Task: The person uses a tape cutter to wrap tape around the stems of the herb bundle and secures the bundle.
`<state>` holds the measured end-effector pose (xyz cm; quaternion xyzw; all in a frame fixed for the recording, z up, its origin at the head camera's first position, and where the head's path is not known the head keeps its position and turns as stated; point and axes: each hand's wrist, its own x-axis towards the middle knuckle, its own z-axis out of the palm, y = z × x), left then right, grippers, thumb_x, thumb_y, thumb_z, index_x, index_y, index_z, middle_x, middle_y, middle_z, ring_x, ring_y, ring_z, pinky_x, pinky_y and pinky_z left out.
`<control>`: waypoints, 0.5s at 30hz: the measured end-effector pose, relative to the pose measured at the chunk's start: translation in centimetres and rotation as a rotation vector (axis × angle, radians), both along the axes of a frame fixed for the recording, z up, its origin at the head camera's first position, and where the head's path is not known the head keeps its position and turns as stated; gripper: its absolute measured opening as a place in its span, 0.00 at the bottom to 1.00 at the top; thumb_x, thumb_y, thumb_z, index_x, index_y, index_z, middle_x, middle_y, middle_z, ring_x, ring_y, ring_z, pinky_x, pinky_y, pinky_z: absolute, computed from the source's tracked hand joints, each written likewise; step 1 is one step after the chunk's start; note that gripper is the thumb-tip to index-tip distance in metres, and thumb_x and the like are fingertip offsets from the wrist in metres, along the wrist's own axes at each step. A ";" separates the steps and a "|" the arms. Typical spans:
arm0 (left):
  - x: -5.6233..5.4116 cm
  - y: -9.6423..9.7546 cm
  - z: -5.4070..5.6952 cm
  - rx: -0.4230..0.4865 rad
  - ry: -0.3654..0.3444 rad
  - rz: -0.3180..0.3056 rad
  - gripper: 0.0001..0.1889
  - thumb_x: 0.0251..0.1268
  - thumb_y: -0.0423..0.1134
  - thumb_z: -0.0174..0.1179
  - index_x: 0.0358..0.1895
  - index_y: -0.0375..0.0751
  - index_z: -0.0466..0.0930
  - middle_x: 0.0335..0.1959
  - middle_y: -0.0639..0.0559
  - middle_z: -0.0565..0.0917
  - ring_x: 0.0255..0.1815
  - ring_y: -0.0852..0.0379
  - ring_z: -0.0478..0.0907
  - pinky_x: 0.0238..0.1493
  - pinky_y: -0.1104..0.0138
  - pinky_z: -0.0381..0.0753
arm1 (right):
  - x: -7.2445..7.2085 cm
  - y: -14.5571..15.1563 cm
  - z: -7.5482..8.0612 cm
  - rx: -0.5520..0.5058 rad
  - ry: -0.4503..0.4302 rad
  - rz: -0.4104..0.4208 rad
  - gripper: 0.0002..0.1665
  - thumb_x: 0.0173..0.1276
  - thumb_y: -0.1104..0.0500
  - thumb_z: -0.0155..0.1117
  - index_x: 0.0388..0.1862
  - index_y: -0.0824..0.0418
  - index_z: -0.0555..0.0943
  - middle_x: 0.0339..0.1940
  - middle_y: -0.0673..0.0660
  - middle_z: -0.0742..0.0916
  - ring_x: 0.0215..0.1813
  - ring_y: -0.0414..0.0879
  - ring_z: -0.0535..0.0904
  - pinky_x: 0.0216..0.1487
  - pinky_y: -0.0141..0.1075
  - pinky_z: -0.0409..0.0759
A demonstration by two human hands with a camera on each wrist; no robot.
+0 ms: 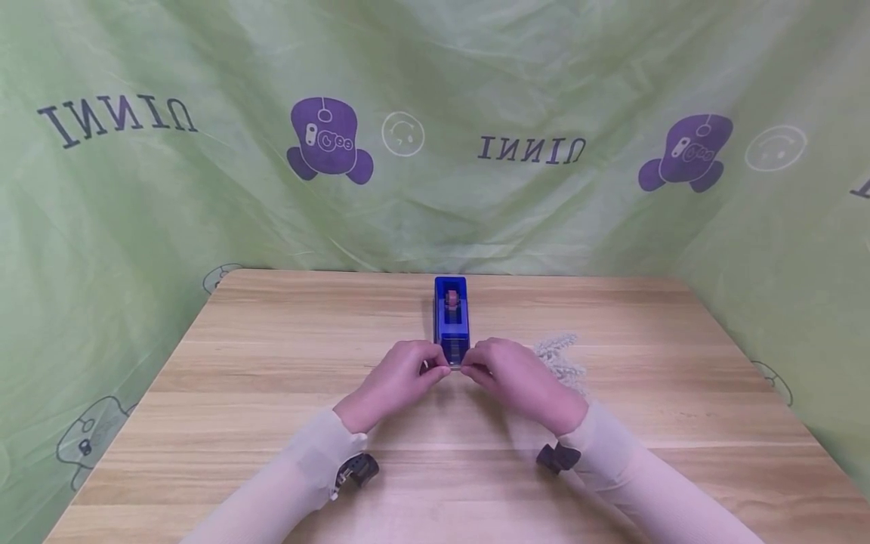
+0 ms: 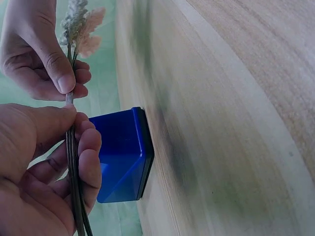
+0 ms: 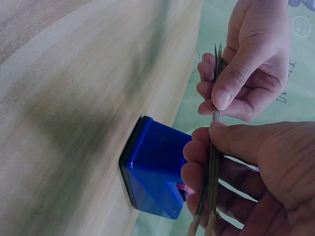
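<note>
Both hands pinch a thin bundle of dried grass stems held crosswise, close in front of a blue tape dispenser. My left hand grips the bare-stem side, its thumb on top and fingers curled beneath. On the plume side, my right hand pinches the stems between thumb and fingers. The thumbs are a short gap apart, with a pale, shiny band of tape round the stems between them. Fluffy plumes, greyish white, stick out past the right hand; a peach one shows in the left wrist view.
The dispenser stands upright on a wood-grain table, near its back edge, with a pinkish roll core inside. A green printed curtain hangs behind and along both sides. Dark cameras are strapped to both wrists.
</note>
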<state>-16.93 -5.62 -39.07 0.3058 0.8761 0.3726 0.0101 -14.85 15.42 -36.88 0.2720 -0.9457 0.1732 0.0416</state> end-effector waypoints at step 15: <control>-0.4 0.0 0.0 -0.049 -0.028 0.003 0.08 0.74 0.33 0.63 0.36 0.35 0.89 0.28 0.50 0.86 0.27 0.63 0.73 0.32 0.73 0.75 | 0.1 -0.5 -0.2 0.028 0.025 -0.039 0.03 0.69 0.59 0.74 0.34 0.55 0.89 0.29 0.46 0.86 0.32 0.37 0.77 0.37 0.32 0.81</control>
